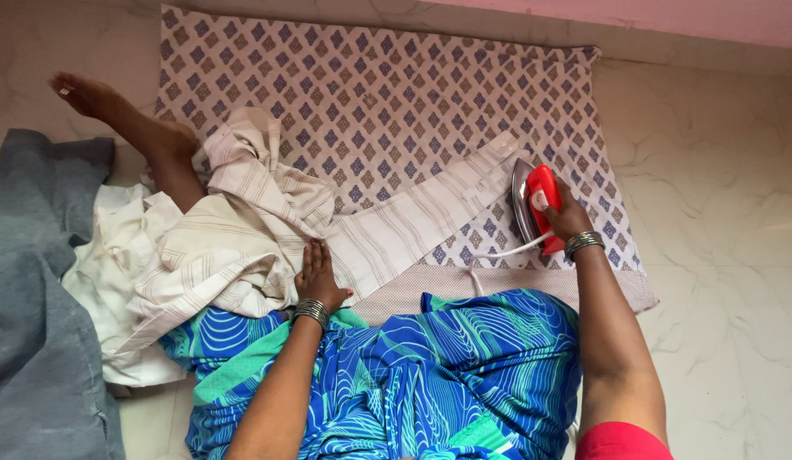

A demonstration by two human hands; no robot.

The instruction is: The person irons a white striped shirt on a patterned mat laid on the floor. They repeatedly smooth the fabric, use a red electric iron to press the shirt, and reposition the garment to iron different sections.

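Head view, looking down at a person seated on a marble floor [720, 170].

Item 1: right hand [566, 217]. Fingers clenched around the red handle of an electric iron [532, 204]; a stack of metal bangles sits on the wrist just behind it. The iron stands tipped on its side, its shiny soleplate facing away from the palm, toward the striped cloth. A white cord [498, 254] runs from the heel of the hand back toward the person's lap.

Item 2: left hand [319, 277]. Open and flat, palm down, fingers spread, pressing on a cream striped garment [268, 221]; it grasps nothing. Metal bangles are on this wrist too. From the fingertips a long striped panel of the garment stretches away across to the iron, its far end lying just beside the soleplate. The bunched bulk of the garment lies outward of the left hand, over the person's outstretched leg [157, 145].

Item 3: patterned spread [370, 94], white with blue and brown diamonds, lying flat on the floor beyond both hands and under the garment and iron.

Item 4: grey cloth [38, 298], heaped well outward of the left hand, at the frame's edge, with white fabric [115, 273] between it and the striped garment.

Item 5: blue and green patterned sari [430, 366], covering the lap beneath both forearms.
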